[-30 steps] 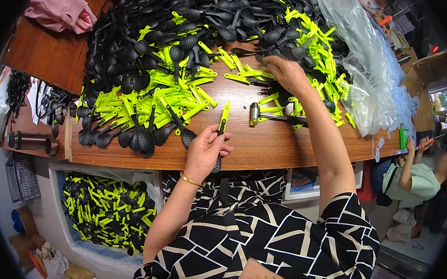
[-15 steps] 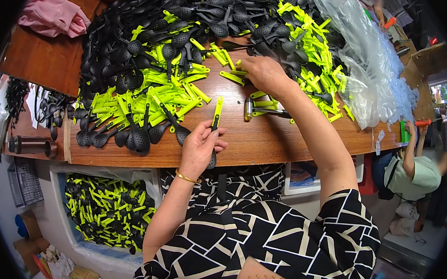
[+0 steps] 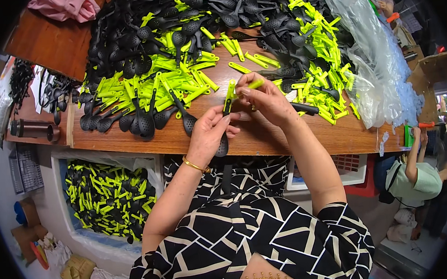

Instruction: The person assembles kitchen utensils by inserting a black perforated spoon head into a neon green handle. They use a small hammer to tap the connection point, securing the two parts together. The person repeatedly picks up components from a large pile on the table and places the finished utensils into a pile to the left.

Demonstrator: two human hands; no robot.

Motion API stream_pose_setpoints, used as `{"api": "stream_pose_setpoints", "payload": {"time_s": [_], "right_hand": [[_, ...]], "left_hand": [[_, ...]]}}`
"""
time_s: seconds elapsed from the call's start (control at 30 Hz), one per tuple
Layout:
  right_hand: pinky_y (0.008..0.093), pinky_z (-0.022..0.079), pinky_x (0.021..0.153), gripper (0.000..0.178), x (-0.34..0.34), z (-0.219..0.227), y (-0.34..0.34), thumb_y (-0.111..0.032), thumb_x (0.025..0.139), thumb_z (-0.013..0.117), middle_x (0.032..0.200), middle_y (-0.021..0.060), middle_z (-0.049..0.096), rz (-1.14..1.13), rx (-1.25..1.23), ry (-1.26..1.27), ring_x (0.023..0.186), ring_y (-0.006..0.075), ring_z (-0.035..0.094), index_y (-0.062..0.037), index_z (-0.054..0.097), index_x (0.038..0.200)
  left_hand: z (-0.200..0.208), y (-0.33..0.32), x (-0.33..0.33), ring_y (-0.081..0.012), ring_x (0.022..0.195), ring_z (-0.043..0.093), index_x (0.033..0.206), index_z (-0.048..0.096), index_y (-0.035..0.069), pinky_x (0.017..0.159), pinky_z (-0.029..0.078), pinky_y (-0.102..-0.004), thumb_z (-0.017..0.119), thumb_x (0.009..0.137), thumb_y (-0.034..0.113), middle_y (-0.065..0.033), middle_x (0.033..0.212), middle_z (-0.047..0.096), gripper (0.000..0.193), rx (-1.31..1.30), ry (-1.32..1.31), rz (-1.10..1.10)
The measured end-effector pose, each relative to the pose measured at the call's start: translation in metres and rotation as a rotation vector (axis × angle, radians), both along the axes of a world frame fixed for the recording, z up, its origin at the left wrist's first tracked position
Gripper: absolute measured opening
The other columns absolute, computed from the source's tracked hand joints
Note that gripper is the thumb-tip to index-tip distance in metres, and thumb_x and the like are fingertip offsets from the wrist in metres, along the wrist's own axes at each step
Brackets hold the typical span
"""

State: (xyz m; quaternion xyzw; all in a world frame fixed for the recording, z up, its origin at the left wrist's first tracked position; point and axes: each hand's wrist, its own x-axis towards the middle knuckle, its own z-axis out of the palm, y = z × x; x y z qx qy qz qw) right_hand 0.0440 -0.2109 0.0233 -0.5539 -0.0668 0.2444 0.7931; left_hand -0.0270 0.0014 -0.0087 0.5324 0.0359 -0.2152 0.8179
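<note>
My left hand is closed around a black perforated spoon. Its bowl hangs below my fingers and a lime-green handle piece stands at its top end. Close beside it, my right hand pinches a loose lime-green handle sleeve between thumb and fingers. Behind the right hand lies a tool with a dark grip, its other end hidden. Left of my hands spreads a heap of green handle sleeves, with black perforated spoons along its near edge.
Black spoons are piled across the far side of the wooden table. More green sleeves lie at right, beside clear plastic sheeting. A lined bin of green-handled spoons stands below left. Other people work at far right.
My right hand has come back from the far sleeves toward my left hand, now carrying a green sleeve. My left hand keeps its hold on the spoon. The view has shifted slightly.
</note>
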Motion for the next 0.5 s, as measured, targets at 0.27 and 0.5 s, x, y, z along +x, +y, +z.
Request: {"api": "stream_pose_setpoints", "payload": {"time_s": [0.27,0.5], "right_hand": [[0.0292,0.053,0.094,0.034,-0.013,0.019,0.003,-0.011,0.106,0.062,0.129,0.0107,0.070,-0.006,-0.332,-0.396,0.117,0.0148,0.066,-0.0052,0.053,0.139],[0.0275,0.056,0.086,0.026,-0.014,0.009,-0.002,-0.004,0.099,0.072,0.113,0.0066,0.071,-0.098,-0.351,-0.372,0.104,0.0124,0.069,-0.0034,0.061,0.122]], "left_hand": [[0.006,-0.001,-0.006,-0.0154,0.088,0.074,0.143,0.053,0.000,0.076,0.059,-0.0262,0.057,0.110,0.012,-0.0124,0.121,0.074,0.036,0.055,-0.061,0.001],[0.009,-0.004,-0.007,-0.0156,0.088,0.074,0.140,0.055,0.000,0.077,0.059,-0.0269,0.058,0.109,0.011,-0.0141,0.122,0.074,0.033,0.058,-0.057,-0.002]]}}
